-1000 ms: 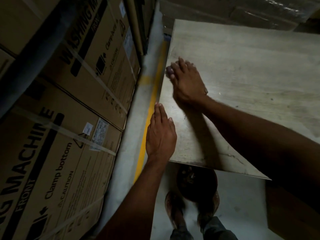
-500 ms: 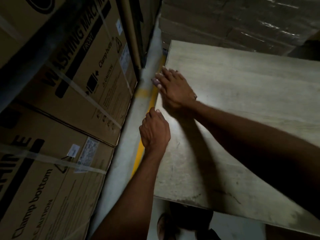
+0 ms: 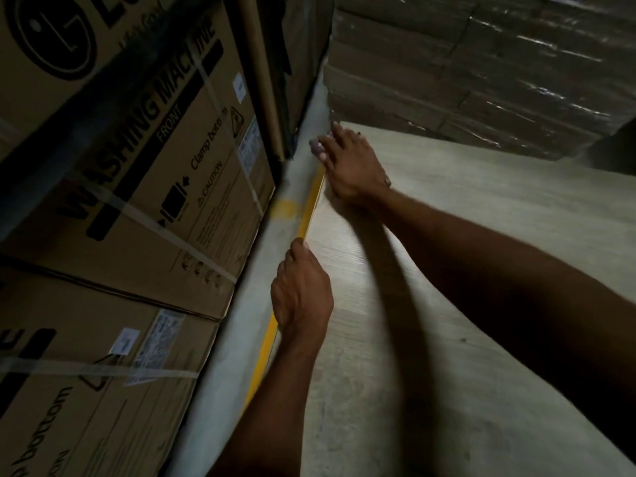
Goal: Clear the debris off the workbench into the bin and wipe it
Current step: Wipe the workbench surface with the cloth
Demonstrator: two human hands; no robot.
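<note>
Several stacked cartons (image 3: 165,160) crowd the workbench (image 3: 481,256) edge; right fingers (image 3: 332,141) lie flat, left fingers (image 3: 298,247) curl, grip unclear.

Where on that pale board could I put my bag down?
The pale wooden workbench top is bare from the right forearm up to the film-wrapped stack of cartons behind it. Its left edge is crowded: the right hand rests at the far corner, the left hand nearer. The grey floor strip beside the brown washing-machine cartons is narrow.

Stacked washing-machine cartons (image 3: 155,149), yellow floor line (image 3: 306,218)
</note>
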